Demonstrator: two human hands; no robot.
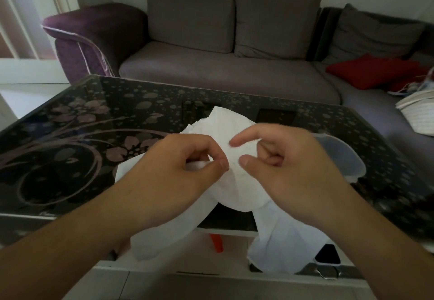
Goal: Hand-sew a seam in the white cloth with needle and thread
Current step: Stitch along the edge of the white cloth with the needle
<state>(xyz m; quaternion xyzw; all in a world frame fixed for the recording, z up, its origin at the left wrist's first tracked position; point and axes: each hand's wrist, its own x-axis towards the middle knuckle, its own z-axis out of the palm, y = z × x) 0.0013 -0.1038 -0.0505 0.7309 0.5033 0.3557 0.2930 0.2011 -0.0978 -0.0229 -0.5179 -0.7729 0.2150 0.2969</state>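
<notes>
White cloth [237,182] bunched mid-frame over the table [70,135] edge. Left hand [178,173] pinching a fold, right hand [288,170] loose, forefinger and thumb apart. No readable writing anywhere. Needle too tiny to spot.

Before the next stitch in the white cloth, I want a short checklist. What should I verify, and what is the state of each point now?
1. Left hand pinches a fold of the thin white cloth: ok.
2. Right hand close to the same fold, forefinger and thumb apart: ok.
3. Needle held in the right hand: cannot tell, no needle shows.
4. Thread free of tangles: cannot tell, too fine to see.
5. Cloth supported: partly ok, it rests on the dark flowered glass table, but two ends hang over the near edge.
6. Clear plastic lid beside the right hand out of the way: ok.
</notes>
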